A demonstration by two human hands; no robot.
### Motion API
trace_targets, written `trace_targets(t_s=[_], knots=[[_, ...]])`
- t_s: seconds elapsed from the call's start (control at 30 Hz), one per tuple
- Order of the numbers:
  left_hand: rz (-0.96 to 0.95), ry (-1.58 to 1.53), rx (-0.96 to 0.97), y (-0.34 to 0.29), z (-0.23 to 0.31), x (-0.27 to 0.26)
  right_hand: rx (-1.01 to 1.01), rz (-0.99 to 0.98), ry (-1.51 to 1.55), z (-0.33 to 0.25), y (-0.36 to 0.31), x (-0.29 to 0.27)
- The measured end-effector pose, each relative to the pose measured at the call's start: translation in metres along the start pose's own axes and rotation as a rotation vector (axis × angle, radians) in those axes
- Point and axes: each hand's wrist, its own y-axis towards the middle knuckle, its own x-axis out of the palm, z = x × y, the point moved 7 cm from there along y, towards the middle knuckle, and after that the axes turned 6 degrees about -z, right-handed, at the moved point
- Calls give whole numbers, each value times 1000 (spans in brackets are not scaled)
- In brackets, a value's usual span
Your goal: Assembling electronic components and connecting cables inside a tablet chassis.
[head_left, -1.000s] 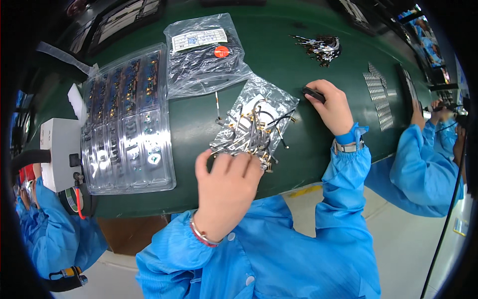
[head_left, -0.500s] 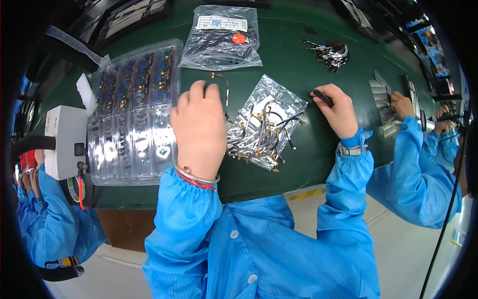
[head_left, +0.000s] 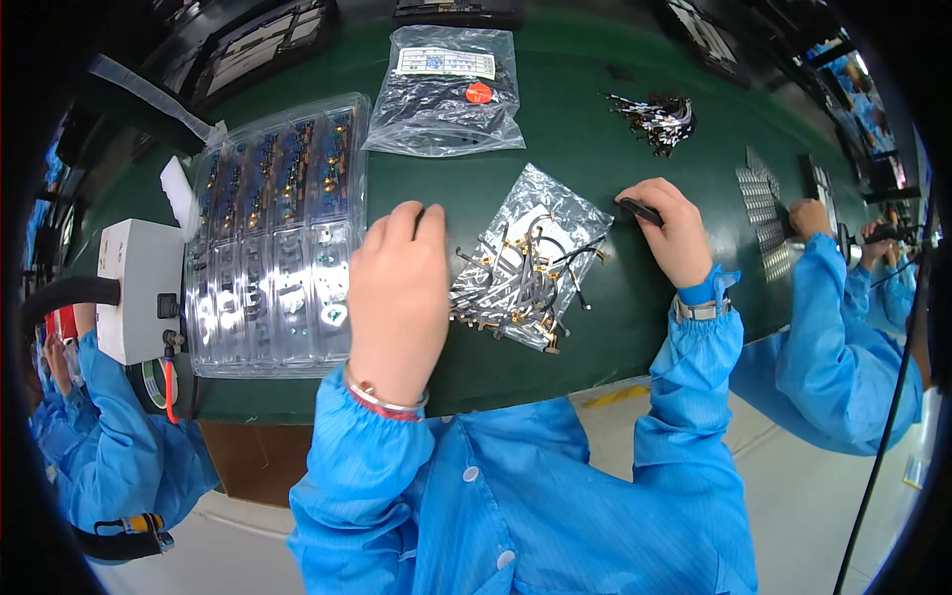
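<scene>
My left hand (head_left: 400, 283) rests back-up over the green table, between the clear trays and a pile of cables. Its fingers curl down, and whatever is beneath them is hidden. My right hand (head_left: 678, 230) grips a short black tool (head_left: 640, 210) with a blunt end pointing left; its exact kind does not show. Between the hands, short black-and-silver cables (head_left: 521, 283) with gold-coloured connectors lie heaped on a clear plastic bag (head_left: 535, 188). Left of my left hand, a clear blister tray (head_left: 362, 129) holds small circuit boards with blue and gold parts.
A labelled clear bag (head_left: 446, 124) of dark parts lies at the back. Another cable bundle (head_left: 659, 121) sits back right, near perforated metal strips (head_left: 764, 213). A white box (head_left: 139, 288) with a black hose stands at left. A co-worker's hand (head_left: 810, 218) is at right.
My left hand has drawn slightly toward me. The single cable that lay beyond its fingers no longer shows there. My right hand keeps its hold, and the whole view has shifted slightly.
</scene>
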Motion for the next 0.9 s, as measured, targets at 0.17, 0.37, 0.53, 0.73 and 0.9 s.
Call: trace_targets(t_s=[0.17,0.37,0.53,0.73,0.9], knots=[[-82,13,-94,6,10,25,123,155,-5,11,-6,-11],[-76,-55,114,-1,6,22,257,139,73,25,-10,-12],[-7,-74,-46,-2,7,14,213,63,77,16,-6,-4],[-63,84,-40,-5,7,22,187,22,86,14,-4,3],[-69,41,-43,-12,3,18,236,36,239,24,-9,-2]])
